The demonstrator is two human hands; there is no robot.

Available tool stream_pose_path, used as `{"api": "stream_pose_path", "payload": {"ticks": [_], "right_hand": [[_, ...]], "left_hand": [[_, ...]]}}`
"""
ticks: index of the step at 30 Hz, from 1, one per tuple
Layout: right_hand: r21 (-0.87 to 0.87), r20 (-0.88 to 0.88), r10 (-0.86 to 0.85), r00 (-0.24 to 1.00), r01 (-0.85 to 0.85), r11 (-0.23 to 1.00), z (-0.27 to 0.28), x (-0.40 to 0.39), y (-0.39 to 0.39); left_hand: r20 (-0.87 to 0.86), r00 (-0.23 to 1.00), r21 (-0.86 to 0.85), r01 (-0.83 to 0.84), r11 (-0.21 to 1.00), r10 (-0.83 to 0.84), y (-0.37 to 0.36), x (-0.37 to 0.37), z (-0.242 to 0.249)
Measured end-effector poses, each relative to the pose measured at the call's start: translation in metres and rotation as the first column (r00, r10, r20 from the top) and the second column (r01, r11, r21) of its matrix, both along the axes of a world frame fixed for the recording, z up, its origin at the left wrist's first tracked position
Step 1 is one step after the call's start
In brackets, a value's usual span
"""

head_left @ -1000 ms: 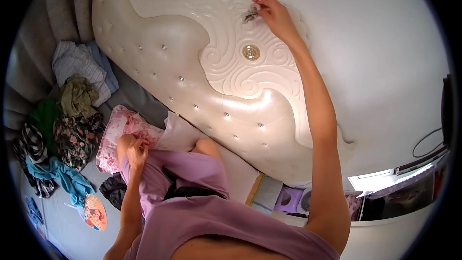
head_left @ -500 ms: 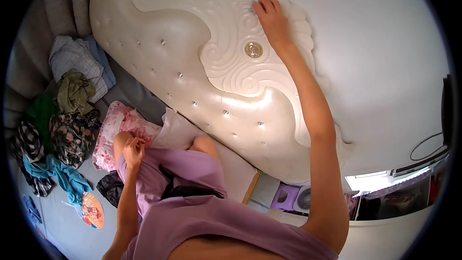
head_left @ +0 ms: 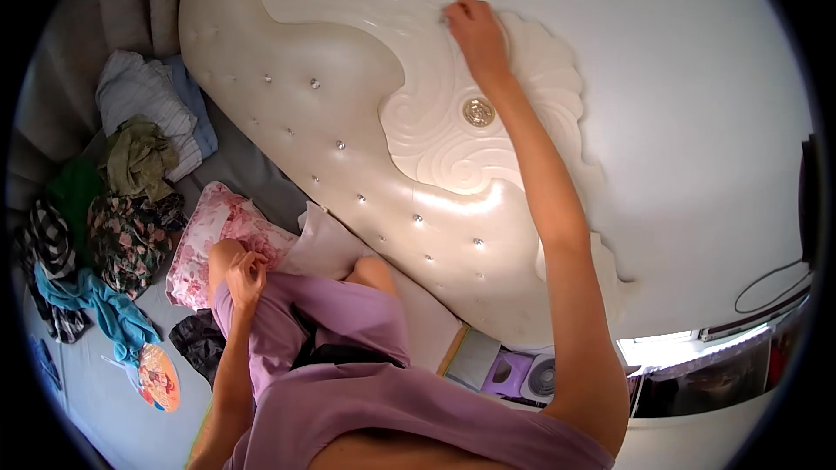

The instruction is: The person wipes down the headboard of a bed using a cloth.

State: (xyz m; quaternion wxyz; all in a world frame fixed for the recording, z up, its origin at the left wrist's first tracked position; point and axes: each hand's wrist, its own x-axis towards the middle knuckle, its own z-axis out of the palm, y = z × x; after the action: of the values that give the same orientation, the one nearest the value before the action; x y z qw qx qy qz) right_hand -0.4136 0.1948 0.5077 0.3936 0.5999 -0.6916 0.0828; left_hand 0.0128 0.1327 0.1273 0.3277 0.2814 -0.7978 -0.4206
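My right hand [head_left: 475, 30] reaches up to the carved cream headboard [head_left: 296, 126], near its upper edge. The fingers are bent and closed against the carving; a small greyish bit shows at the fingertips, too small to name. Below the wrist sits a round gold medallion [head_left: 479, 111] set in the swirls. My left hand [head_left: 246, 280] rests by my bent knee with its fingers loosely curled together, and nothing is visible in them. Beside that knee lies a pink floral pillow [head_left: 209, 239], with a plain pale pillow [head_left: 324, 244] next to it.
Heaped clothes [head_left: 131, 235] lie on the left of the bed, with a black plastic bag [head_left: 198, 341] and an orange hand fan [head_left: 158, 377] nearby. Past the bed edge on the right stand a purple item [head_left: 508, 374] and a grey round-topped one [head_left: 542, 376]. A cable [head_left: 762, 292] hangs at far right.
My right hand has shifted left along the upper carving, away from the medallion. The left hand stays by the knee, its fingers slightly rearranged. The view has tilted a little.
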Motion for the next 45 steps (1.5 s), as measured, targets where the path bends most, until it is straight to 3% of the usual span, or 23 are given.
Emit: {"api": "stream_pose_path", "payload": {"ticks": [2,4,6,12,16,23,25,27,29,32,36,38,40,42,44,45], "right_hand": [[0.14,-0.102,0.085,0.991,-0.07,0.988,-0.019,0.004,-0.028],[0.183,-0.021,0.092,0.996,-0.087,0.979,-0.027,0.008,-0.045],[0.324,-0.112,0.128,0.985,-0.086,0.942,-0.04,0.012,-0.059],[0.348,-0.118,0.043,0.992,0.001,0.938,-0.043,0.001,-0.048],[0.428,-0.017,0.014,1.0,-0.005,0.904,-0.043,0.012,0.014],[0.459,-0.073,-0.069,0.995,0.095,0.883,-0.051,0.028,0.104],[0.655,-0.01,-0.164,0.986,0.131,0.744,-0.057,0.031,0.097],[0.514,0.058,-0.147,0.987,0.097,0.853,-0.049,0.028,0.066],[0.3,0.099,0.038,0.994,-0.067,0.952,-0.024,0.025,0.019],[0.365,-0.039,0.06,0.997,-0.042,0.93,-0.027,0.005,0.006],[0.499,-0.149,0.145,0.978,-0.052,0.865,-0.108,0.016,0.052],[0.468,-0.074,0.1,0.992,-0.054,0.882,-0.136,0.044,0.072],[0.679,0.017,0.007,1.0,-0.017,0.734,-0.168,0.051,0.092],[0.659,0.119,-0.079,0.99,-0.02,0.752,-0.19,0.042,0.096],[0.303,0.004,-0.011,1.0,0.009,0.953,-0.156,0.044,0.076],[0.282,0.024,-0.094,0.995,0.083,0.956,-0.132,0.047,0.06]], "left_hand": [[0.034,0.999,0.014,-0.009,1.0,0.009,0.003,0.003,0.0],[0.001,1.0,0.026,-0.023,0.999,0.023,0.002,-0.001,-0.001],[0.024,0.999,0.029,-0.03,0.999,0.029,0.001,0.004,0.002],[0.012,1.0,0.05,-0.018,0.999,0.017,0.0,0.002,0.005],[0.012,0.999,0.089,-0.031,0.996,0.03,0.0,0.002,0.002],[-0.061,0.998,0.092,0.002,0.996,0.004,-0.001,0.002,-0.004],[-0.034,0.999,0.112,0.012,0.994,-0.008,-0.002,0.001,-0.004],[0.005,1.0,0.137,0.017,0.99,-0.018,0.0,0.001,-0.006],[0.0,0.999,0.053,0.04,0.998,-0.04,-0.004,0.001,-0.007],[-0.021,0.999,0.076,0.045,0.996,-0.043,-0.004,0.004,-0.002],[0.013,1.0,0.106,0.026,0.994,-0.028,-0.003,0.001,-0.006],[0.003,0.999,0.081,0.038,0.996,-0.039,-0.004,0.002,-0.005],[-0.006,0.999,0.049,0.044,0.998,-0.044,-0.004,0.006,-0.005],[-0.014,1.0,0.095,-0.018,0.995,0.019,-0.004,0.004,-0.008],[-0.014,1.0,0.07,-0.007,0.998,0.008,-0.005,-0.002,-0.003],[-0.006,1.0,0.043,0.031,0.999,-0.031,-0.003,-0.001,-0.001]]}}
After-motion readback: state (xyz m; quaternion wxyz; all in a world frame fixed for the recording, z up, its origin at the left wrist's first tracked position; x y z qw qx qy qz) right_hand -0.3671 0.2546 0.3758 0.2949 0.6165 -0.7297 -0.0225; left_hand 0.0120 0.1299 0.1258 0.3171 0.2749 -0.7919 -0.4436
